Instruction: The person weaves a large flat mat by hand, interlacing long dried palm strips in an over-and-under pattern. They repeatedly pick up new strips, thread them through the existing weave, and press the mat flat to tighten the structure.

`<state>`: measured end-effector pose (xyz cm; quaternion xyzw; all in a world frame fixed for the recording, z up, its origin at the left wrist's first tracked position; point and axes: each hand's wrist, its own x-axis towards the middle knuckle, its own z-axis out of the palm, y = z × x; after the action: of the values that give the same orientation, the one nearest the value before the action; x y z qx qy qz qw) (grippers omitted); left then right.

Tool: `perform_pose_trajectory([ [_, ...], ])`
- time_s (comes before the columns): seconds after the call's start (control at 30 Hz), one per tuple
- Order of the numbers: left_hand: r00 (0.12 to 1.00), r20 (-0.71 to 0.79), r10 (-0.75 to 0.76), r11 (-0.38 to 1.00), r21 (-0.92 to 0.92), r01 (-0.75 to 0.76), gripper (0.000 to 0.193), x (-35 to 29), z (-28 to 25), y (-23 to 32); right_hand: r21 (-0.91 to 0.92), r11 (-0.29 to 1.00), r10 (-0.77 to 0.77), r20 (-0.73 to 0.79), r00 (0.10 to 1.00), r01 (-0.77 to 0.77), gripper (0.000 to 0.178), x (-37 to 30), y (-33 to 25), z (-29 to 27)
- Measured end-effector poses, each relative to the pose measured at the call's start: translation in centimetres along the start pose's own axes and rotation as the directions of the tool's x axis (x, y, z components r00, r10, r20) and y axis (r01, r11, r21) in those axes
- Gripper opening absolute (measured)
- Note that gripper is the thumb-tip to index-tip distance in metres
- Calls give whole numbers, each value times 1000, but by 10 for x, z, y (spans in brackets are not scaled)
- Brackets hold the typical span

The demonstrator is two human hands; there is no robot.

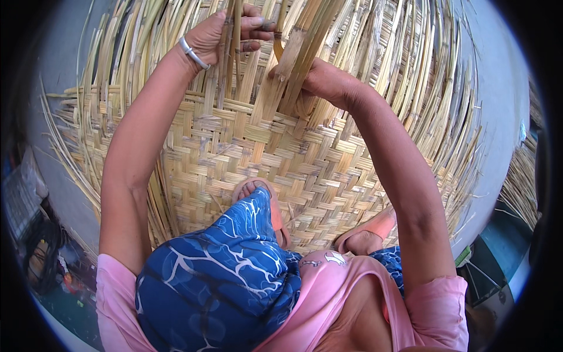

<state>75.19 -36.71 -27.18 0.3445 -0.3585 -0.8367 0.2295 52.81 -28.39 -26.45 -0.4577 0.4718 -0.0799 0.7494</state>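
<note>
A large mat (252, 152) woven from flat split reed strips lies beneath me, its far part unwoven into long loose strips. My left hand (226, 38), with a silver bangle at the wrist, is at the upper middle. Upright strips (237, 53) cross its palm, with its fingers bent around behind them. To its right, my right hand (319, 79) is closed on a bundle of raised wide strips (302, 50), which hides most of its fingers. A narrow strip (278, 47) curves between the two hands. Both hands are just above the boundary between weave and loose strips.
My sandalled feet (272, 214) rest on the mat's near part. Loose strip ends (58, 146) fan out over the grey floor (498, 76) at both sides. Another bundle of stalks (521, 182) lies at the far right. Dark clutter (44, 252) sits at the lower left.
</note>
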Motion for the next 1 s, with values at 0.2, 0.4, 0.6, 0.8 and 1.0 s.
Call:
perform_pose_trajectory([
  [0.2,991,124,-43,998,-30,47,56,-20,9,8,-60,995,-77,-35,996,74,31,-7,-7,9],
  [0.4,995,-81,-58,993,101,66,54,-3,14,4,-202,959,-210,-26,977,201,27,-13,-17,16],
  [0.6,997,67,23,1000,18,-24,36,-13,20,4,-130,985,-123,-45,991,116,26,-8,-13,14],
  [0.8,994,-100,-52,997,52,58,30,-31,5,-5,-130,991,-41,-113,993,26,23,-4,-6,13],
  [1.0,996,-80,-26,999,-20,25,23,-37,8,-10,-85,996,-39,-136,990,28,22,-8,-6,12],
])
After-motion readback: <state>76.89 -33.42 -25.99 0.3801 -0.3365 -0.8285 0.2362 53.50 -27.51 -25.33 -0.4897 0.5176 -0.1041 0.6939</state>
